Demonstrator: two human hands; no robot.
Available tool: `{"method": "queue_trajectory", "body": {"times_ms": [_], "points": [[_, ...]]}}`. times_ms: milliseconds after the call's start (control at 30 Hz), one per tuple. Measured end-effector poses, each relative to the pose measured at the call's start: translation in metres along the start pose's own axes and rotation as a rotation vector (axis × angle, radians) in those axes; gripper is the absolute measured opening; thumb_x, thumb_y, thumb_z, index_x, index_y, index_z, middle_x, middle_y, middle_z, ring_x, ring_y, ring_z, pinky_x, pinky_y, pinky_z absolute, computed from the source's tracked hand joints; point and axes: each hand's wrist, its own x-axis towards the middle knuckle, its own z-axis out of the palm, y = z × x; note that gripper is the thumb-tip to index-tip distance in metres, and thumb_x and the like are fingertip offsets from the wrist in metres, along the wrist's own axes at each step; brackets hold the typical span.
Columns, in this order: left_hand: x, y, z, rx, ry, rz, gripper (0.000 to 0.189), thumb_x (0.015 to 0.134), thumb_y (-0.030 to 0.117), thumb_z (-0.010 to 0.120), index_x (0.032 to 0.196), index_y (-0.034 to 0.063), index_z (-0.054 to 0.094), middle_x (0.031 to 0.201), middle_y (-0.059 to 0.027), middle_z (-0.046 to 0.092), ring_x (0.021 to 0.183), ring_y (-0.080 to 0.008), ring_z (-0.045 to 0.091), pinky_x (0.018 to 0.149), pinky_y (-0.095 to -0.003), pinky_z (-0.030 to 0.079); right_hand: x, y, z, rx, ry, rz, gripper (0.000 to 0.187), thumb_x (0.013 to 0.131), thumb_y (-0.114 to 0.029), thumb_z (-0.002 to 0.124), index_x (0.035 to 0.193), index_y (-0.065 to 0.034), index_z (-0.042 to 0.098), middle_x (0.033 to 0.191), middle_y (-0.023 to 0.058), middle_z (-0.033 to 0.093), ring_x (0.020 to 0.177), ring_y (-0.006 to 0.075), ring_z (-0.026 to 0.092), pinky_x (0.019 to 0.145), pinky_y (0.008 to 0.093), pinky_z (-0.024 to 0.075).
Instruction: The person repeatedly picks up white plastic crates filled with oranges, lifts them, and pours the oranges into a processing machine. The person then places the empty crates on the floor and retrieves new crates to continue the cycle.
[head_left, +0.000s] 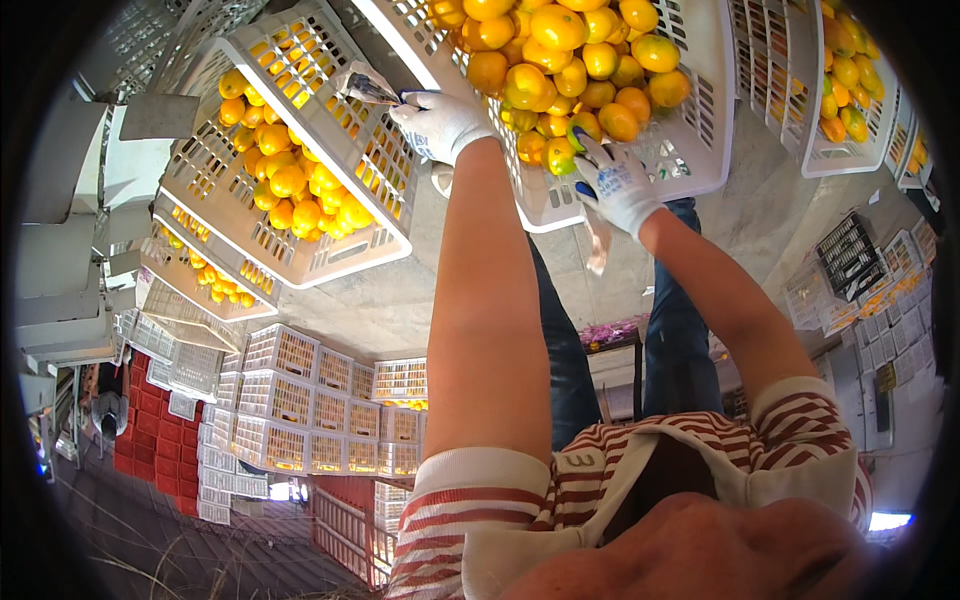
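Observation:
My left hand (442, 127), in a white knit glove with blue fingertips, is at the left rim of a white plastic crate (712, 142). Its fingers pinch the end of a crumpled clear plastic bag (365, 81) with something dark inside. My right hand (616, 184), gloved alike, is over the crate's near side. Its fingers are apart and reach a yellow-green citrus fruit (559, 156) at the edge of the heap; the thumb stands off it. More orange citrus fruits (556, 28) are piled in this crate, some with green patches.
Another crate of fruit (330, 262) stands tilted in view at left, beside grey metal panels (60, 262). One more crate (840, 161) is at right. Stacked white crates (277, 382) and red crates (154, 442) lie farther back. A person (110, 405) is at far left.

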Motion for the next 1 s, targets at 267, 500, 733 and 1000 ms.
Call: {"method": "queue_trajectory", "body": {"times_ms": [267, 500, 733, 1000], "points": [[0.005, -0.003, -0.004, 0.029, 0.115, 0.135, 0.026, 0.094, 0.022, 0.046, 0.095, 0.0005, 0.061, 0.091, -0.0245, 0.066, 0.081, -0.0396, 0.066, 0.069, -0.0465, 0.055, -0.010, 0.025, -0.015, 0.249, 0.498, 0.022, 0.040, 0.088, -0.031, 0.060, 0.126, -0.0167, 0.057, 0.135, 0.0096, 0.049, 0.125, 0.0315, 0.044, 0.104, 0.0463, 0.0360], [0.005, -0.001, -0.001, 0.018, 0.084, 0.076, 0.039, 0.097, 0.029, 0.042, 0.110, -0.0026, 0.060, 0.101, -0.0245, 0.065, 0.092, -0.0425, 0.063, 0.080, -0.0479, 0.049, 0.003, 0.041, -0.020, -0.021, 0.384, -0.045, 0.049, 0.091, -0.044, 0.054, 0.133, -0.0201, 0.051, 0.134, 0.0110, 0.048, 0.123, 0.0345, 0.043, 0.102, 0.0525, 0.0347], [0.002, 0.003, -0.007, 0.027, 0.076, 0.076, 0.042, 0.096, 0.030, 0.042, 0.115, -0.0026, 0.059, 0.107, -0.0250, 0.064, 0.095, -0.0427, 0.062, 0.082, -0.0495, 0.049, -0.049, 0.051, 0.012, 0.396, 0.238, 0.064, 0.044, 0.090, -0.035, 0.059, 0.129, -0.0162, 0.054, 0.126, 0.0122, 0.053, 0.112, 0.0347, 0.052, 0.097, 0.0464, 0.0419], [-0.007, 0.014, -0.013, 0.084, 0.051, 0.066, 0.045, 0.095, 0.025, 0.038, 0.126, -0.0021, 0.055, 0.113, -0.0259, 0.063, 0.098, -0.0420, 0.062, 0.085, -0.0486, 0.048, -0.142, 0.148, -0.035, 0.670, 0.778, 0.336, 0.039, 0.088, -0.021, 0.063, 0.125, -0.0099, 0.057, 0.129, 0.0172, 0.053, 0.113, 0.0371, 0.053, 0.098, 0.0447, 0.0424]]}}
